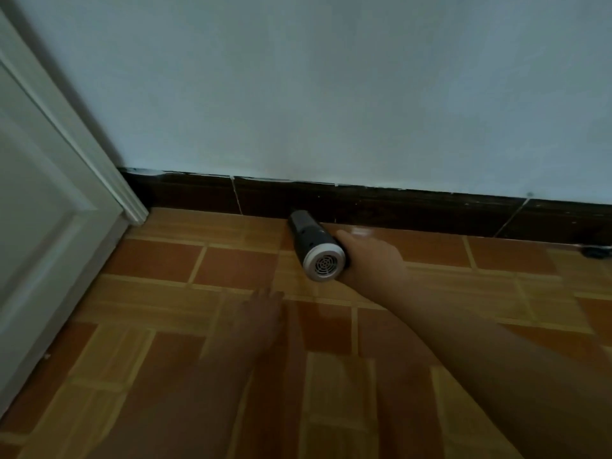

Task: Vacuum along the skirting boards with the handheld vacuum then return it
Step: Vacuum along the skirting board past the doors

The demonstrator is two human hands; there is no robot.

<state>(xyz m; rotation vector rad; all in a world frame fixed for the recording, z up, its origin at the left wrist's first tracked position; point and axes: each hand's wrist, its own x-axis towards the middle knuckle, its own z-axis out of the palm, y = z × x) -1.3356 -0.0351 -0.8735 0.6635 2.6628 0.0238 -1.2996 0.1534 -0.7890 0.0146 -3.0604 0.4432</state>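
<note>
A small dark object lies by the dark brown skirting board, far right; a white panelled door stands left. Orange-brown tiled floor, pale blue wall. The right hand wraps its fingers round the black-and-silver cylindrical handheld vacuum, nozzle at the skirting; the blurred left hand hangs low over the tiles, fingers straight

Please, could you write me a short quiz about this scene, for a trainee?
1. True or false: nobody holds the handheld vacuum.
2. Which hand has it in its grip? A) left B) right
3. Fill in: its front end points at the dark ____ board.
Key: 1 false; 2 B, the right hand; 3 skirting, the skirting board.
</note>
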